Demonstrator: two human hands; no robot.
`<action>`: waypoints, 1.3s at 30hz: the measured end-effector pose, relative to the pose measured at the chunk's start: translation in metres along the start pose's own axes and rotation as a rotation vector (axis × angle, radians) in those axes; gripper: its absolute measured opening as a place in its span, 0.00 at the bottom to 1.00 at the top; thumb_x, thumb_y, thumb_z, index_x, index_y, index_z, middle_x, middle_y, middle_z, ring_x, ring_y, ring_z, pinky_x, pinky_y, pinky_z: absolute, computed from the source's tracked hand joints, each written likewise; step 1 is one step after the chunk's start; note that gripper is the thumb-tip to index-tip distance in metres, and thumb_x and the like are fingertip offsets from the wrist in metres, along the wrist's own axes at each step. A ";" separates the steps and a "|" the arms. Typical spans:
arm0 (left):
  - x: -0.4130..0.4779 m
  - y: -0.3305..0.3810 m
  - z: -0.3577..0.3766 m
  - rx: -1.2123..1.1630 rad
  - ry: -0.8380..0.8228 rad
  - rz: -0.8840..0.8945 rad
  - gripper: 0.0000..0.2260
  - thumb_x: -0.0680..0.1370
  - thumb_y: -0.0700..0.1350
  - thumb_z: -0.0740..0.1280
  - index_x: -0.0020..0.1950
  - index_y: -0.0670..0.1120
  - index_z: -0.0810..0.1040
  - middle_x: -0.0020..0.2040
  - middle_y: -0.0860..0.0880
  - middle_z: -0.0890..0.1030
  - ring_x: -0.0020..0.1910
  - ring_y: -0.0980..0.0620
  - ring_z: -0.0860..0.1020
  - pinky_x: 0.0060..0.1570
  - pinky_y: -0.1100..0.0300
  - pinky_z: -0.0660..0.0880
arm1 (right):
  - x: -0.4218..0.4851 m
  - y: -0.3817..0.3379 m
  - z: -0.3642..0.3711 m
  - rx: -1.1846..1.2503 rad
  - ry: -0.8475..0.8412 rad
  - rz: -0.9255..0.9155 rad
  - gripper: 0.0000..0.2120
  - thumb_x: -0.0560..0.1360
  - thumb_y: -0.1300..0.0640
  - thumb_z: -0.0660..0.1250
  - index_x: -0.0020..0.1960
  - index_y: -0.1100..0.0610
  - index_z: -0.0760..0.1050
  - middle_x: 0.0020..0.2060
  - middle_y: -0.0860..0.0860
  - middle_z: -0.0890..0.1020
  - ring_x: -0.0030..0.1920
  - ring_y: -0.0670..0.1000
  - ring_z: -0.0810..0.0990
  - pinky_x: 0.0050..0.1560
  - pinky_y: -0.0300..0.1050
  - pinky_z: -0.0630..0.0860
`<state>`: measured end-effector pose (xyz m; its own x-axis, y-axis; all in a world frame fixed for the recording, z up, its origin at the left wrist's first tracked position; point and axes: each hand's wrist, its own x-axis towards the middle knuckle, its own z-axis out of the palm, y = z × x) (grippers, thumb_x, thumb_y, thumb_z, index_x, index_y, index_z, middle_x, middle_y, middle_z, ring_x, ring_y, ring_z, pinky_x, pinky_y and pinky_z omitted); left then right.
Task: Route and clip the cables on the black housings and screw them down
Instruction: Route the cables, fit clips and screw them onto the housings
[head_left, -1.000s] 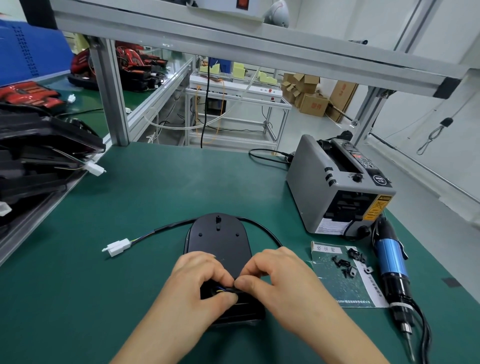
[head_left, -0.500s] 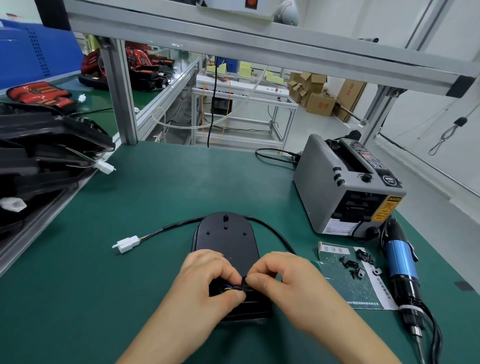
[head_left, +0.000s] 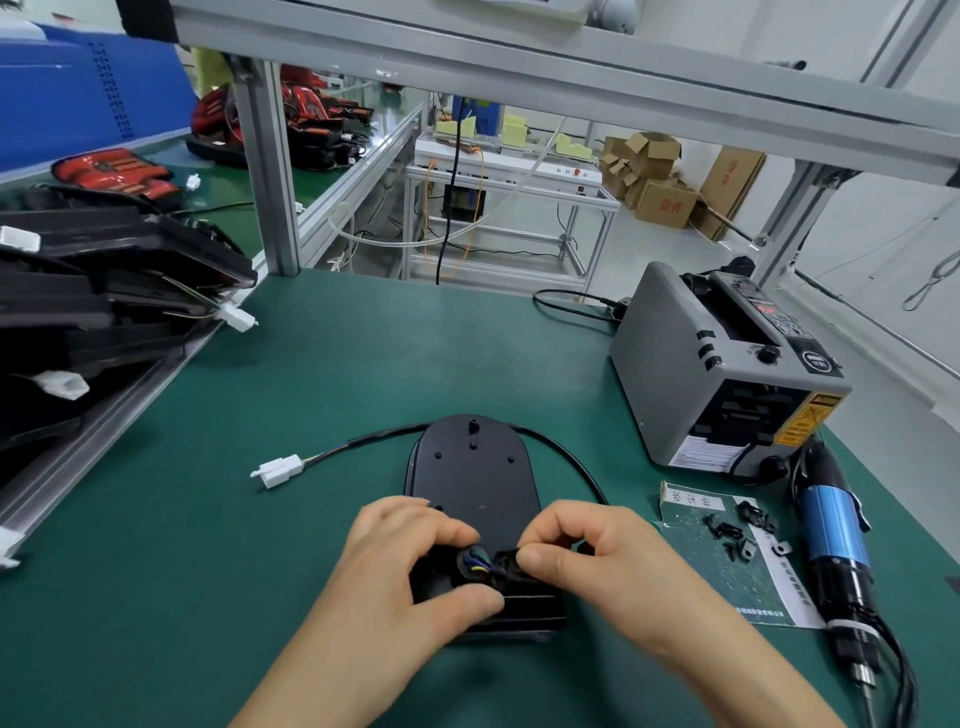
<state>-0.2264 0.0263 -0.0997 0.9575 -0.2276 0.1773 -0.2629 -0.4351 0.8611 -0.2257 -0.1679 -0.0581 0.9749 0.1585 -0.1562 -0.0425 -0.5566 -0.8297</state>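
Observation:
A black oval housing (head_left: 475, 470) lies flat on the green mat in front of me. Its black cable (head_left: 563, 460) loops round the far end and ends in a white connector (head_left: 278, 470) at the left. Over the housing's near end, my left hand (head_left: 410, 566) pinches the bundle of coloured wires (head_left: 475, 564) between thumb and fingers. My right hand (head_left: 597, 561) pinches the black cable end right beside it. Small black clips and screws (head_left: 732, 530) lie on a card to the right.
A blue electric screwdriver (head_left: 831, 530) lies at the right edge, next to a grey tape dispenser (head_left: 722, 374). A stack of black housings (head_left: 104, 291) with white connectors fills the tray at the left. An aluminium frame post (head_left: 270, 166) stands behind.
Both hands stay on the wires at the housing's near end, with small finger shifts. The view has shifted a little to the left.

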 end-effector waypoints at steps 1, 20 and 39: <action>-0.001 0.001 0.004 0.007 0.019 0.002 0.18 0.57 0.64 0.71 0.44 0.60 0.78 0.53 0.71 0.72 0.63 0.74 0.59 0.54 0.82 0.57 | 0.000 0.000 0.000 -0.002 -0.008 -0.004 0.07 0.72 0.54 0.71 0.38 0.44 0.79 0.34 0.45 0.79 0.36 0.42 0.74 0.44 0.40 0.71; -0.004 0.004 0.018 -0.015 0.106 -0.024 0.12 0.69 0.46 0.75 0.43 0.61 0.78 0.51 0.68 0.72 0.63 0.74 0.59 0.54 0.82 0.55 | 0.027 -0.019 -0.020 -0.211 -0.326 0.109 0.06 0.73 0.54 0.70 0.37 0.51 0.78 0.32 0.43 0.77 0.35 0.43 0.72 0.42 0.41 0.68; -0.005 0.000 0.022 -0.033 0.145 0.012 0.12 0.68 0.45 0.75 0.42 0.62 0.77 0.50 0.67 0.73 0.62 0.74 0.60 0.53 0.82 0.55 | 0.063 -0.051 -0.025 -0.582 -0.628 0.179 0.06 0.73 0.50 0.70 0.40 0.51 0.78 0.33 0.44 0.75 0.34 0.42 0.71 0.39 0.35 0.69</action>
<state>-0.2339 0.0080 -0.1109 0.9621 -0.1029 0.2524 -0.2723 -0.4036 0.8735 -0.1571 -0.1501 -0.0125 0.6565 0.3531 -0.6666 0.1017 -0.9170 -0.3856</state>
